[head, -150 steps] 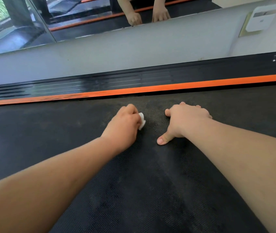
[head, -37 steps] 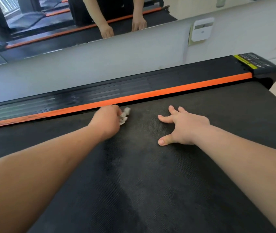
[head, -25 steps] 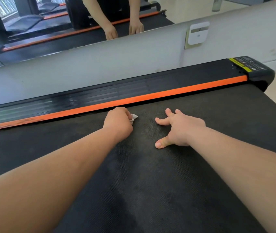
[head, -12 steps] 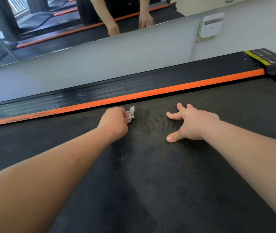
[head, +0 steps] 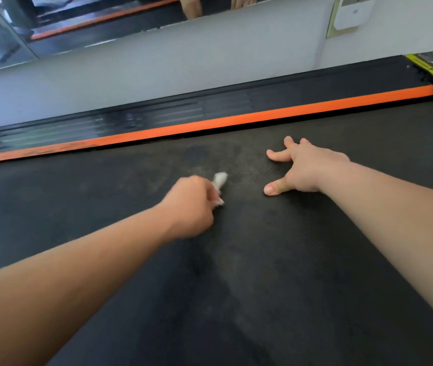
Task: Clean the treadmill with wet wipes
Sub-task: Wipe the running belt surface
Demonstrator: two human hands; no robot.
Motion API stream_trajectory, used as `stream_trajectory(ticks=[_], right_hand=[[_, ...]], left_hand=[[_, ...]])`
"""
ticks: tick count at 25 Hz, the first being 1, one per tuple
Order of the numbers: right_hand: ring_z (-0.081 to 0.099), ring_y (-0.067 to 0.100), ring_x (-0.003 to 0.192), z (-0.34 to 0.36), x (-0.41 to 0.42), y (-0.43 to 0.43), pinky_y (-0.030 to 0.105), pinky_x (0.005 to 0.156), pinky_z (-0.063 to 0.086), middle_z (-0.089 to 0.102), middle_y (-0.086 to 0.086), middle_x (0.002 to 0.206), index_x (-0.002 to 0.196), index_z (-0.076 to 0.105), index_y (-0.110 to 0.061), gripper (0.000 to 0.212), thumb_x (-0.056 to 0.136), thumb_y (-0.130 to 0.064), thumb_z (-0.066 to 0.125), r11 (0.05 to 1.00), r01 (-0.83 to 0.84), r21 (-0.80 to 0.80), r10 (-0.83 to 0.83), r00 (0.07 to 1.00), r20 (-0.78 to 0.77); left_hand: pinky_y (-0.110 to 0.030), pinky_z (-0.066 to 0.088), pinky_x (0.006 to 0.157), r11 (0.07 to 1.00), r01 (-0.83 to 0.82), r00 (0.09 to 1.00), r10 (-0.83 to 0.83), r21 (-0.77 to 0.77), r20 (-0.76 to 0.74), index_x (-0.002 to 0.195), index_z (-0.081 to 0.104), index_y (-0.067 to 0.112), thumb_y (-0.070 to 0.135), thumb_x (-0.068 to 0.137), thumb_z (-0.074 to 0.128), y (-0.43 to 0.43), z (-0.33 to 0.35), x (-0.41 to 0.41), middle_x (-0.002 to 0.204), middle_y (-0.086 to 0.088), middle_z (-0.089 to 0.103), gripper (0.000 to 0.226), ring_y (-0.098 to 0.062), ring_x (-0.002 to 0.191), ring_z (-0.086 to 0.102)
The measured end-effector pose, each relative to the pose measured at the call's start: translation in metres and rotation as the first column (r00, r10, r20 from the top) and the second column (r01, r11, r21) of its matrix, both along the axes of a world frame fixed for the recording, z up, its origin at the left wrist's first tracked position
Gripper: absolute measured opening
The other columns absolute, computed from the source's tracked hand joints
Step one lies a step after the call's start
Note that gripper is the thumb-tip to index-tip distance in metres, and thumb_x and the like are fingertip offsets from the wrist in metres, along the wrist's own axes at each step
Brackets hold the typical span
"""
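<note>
A crumpled wipe [head: 219,184] is lying against the black treadmill belt [head: 263,286], pinched in the curled left hand [head: 190,204]. The right hand [head: 305,170] is pressing spread fingers nearby. Beyond, an orange strip [head: 236,121], grey wall [head: 183,70] and mirror [head: 91,17] are showing.
</note>
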State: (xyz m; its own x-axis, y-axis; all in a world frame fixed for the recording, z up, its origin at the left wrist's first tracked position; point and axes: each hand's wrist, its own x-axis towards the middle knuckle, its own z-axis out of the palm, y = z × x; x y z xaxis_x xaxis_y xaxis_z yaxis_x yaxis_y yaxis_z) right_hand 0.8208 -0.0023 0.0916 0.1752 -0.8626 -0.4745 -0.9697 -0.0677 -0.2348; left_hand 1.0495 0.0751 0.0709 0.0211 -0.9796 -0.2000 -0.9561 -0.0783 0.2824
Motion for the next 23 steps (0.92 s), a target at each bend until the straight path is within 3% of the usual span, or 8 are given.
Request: stream_trajectory(ticks=[3,5,8,11,15,17,20,23], right_hand=[[0.004,0.021,0.158,-0.007,0.001,0.002,0.057,0.118,0.03,-0.003,-0.013,0.171,0.153,0.023,-0.059,0.099,0.072,-0.07,0.078,0.998,0.053,-0.032,-0.05,0.997,0.066],[0.017,0.024,0.156,-0.008,0.006,0.018,0.054,0.114,0.036,0.005,-0.01,0.171,0.154,0.031,-0.053,0.091,0.077,-0.06,0.08,0.986,0.082,-0.145,-0.059,0.986,0.153],[0.031,0.02,0.15,-0.012,0.012,0.056,0.047,0.109,0.042,0.02,-0.01,0.167,0.151,0.038,-0.046,0.069,0.09,-0.053,0.069,0.931,-0.077,-0.358,0.143,0.976,0.163],[0.022,0.018,0.154,-0.008,0.01,0.091,0.048,0.112,0.041,0.015,-0.009,0.169,0.154,0.033,-0.044,0.075,0.088,-0.063,0.065,0.941,-0.192,-0.278,0.23,0.967,0.108],[0.007,0.032,0.157,0.009,0.004,0.122,0.056,0.106,0.043,-0.004,-0.001,0.171,0.157,0.01,-0.049,0.115,0.067,-0.074,0.078,0.961,-0.276,-0.002,0.274,0.953,-0.132],[0.003,0.042,0.155,0.004,-0.005,0.135,0.063,0.108,0.039,-0.012,0.004,0.17,0.156,0.002,-0.054,0.13,0.057,-0.075,0.084,0.965,-0.242,0.1,0.258,0.944,-0.205],[-0.003,0.042,0.155,-0.002,-0.018,0.144,0.065,0.108,0.039,-0.012,0.002,0.17,0.156,0.0,-0.056,0.129,0.059,-0.075,0.083,0.972,-0.23,0.056,0.236,0.954,-0.184],[-0.005,0.036,0.156,-0.001,-0.022,0.157,0.06,0.105,0.042,-0.009,-0.002,0.17,0.156,0.002,-0.056,0.121,0.065,-0.077,0.078,0.965,-0.26,0.007,0.259,0.954,-0.151]], left_hand=[[-0.02,0.05,0.08,0.981,0.172,0.985,-0.172,0.089,-0.009,0.1,0.073,0.031,0.018,0.09,0.064,0.036,-0.001,-0.005,0.104,0.008,0.069,0.019,-0.015,0.095,0.065],[-0.025,0.05,0.084,1.0,0.008,0.993,-0.009,0.011,0.119,0.104,0.073,0.03,0.013,0.087,0.063,0.022,0.003,0.021,0.108,0.0,0.072,0.025,-0.023,0.1,0.068],[-0.024,0.049,0.082,0.991,-0.131,0.99,0.131,-0.007,0.06,0.101,0.075,0.027,0.016,0.089,0.064,0.037,0.0,0.007,0.107,-0.003,0.074,0.02,-0.025,0.1,0.069],[-0.024,0.05,0.087,0.997,0.026,0.997,-0.02,0.076,-0.075,0.104,0.074,0.025,0.016,0.092,0.061,0.091,-0.001,-0.042,0.109,0.0,0.073,0.02,-0.022,0.104,0.067],[-0.025,0.049,0.09,0.954,-0.3,0.952,0.3,0.006,-0.061,0.103,0.077,0.021,0.016,0.092,0.062,0.109,-0.003,-0.016,0.112,-0.004,0.074,0.019,-0.025,0.109,0.067],[-0.024,0.049,0.087,0.936,-0.348,0.934,0.351,0.048,-0.065,0.097,0.077,0.021,0.017,0.091,0.065,0.138,-0.004,-0.035,0.107,-0.003,0.074,0.014,-0.023,0.106,0.068],[-0.024,0.051,0.088,0.98,-0.1,0.99,0.115,0.174,-0.083,0.101,0.076,0.024,0.014,0.091,0.064,0.18,0.008,-0.084,0.109,-0.003,0.073,0.019,-0.023,0.104,0.068],[-0.031,0.055,0.09,0.975,-0.175,0.984,0.176,0.135,0.007,0.103,0.077,0.022,0.013,0.089,0.066,0.163,0.021,-0.064,0.109,-0.006,0.074,0.02,-0.026,0.104,0.069]])
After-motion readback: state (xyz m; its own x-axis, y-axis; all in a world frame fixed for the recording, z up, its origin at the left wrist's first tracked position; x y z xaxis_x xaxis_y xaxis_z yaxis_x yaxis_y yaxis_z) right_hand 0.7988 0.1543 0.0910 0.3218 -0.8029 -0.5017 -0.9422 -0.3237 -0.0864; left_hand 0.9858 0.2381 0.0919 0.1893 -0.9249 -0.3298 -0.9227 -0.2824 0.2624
